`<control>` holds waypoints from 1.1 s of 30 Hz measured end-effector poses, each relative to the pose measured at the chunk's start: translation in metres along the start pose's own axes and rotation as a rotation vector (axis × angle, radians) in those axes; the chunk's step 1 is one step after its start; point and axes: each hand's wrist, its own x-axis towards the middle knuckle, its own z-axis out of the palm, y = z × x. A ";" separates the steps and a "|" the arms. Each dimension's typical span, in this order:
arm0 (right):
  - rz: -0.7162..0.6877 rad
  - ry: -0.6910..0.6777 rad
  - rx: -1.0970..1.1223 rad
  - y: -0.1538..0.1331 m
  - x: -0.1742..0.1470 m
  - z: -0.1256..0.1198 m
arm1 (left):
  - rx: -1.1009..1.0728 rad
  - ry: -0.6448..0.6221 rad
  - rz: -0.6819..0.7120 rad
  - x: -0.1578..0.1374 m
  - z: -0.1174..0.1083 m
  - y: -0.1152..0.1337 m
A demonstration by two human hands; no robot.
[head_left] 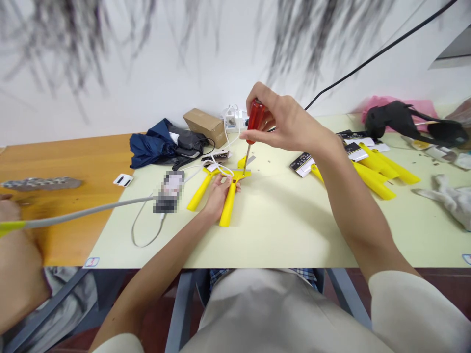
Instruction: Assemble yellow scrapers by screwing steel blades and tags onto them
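My right hand (281,117) is closed around the red handle of a screwdriver (256,120), which points steeply down. Its tip meets the head of a yellow scraper (228,206). My left hand (217,195) is wrapped round that scraper near its neck, low over the table, and part of its fingers is hidden behind the handle. Just left of it lies a second yellow scraper (199,193) with a black-and-white card (217,157) by its head. A loop of white cable (221,166) crosses close to both scrapers.
Several yellow scrapers (373,184) and cards lie at right, near a white glove (454,196) and a black item (393,120). Behind are a cardboard box (205,125) and dark blue fabric (154,142). A blurred-out phone-like device (169,191) and another person's arm (20,274) are at left.
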 end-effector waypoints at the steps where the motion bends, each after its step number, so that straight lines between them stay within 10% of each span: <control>1: 0.001 -0.001 0.004 -0.001 0.000 -0.001 | 0.007 0.004 -0.002 0.000 0.000 0.000; 9: -0.028 -0.134 0.171 -0.013 -0.008 -0.014 | 0.062 0.059 -0.033 0.000 0.002 0.002; 33: 0.021 0.174 -0.092 -0.004 -0.025 0.017 | 0.047 0.059 0.016 0.002 -0.002 -0.002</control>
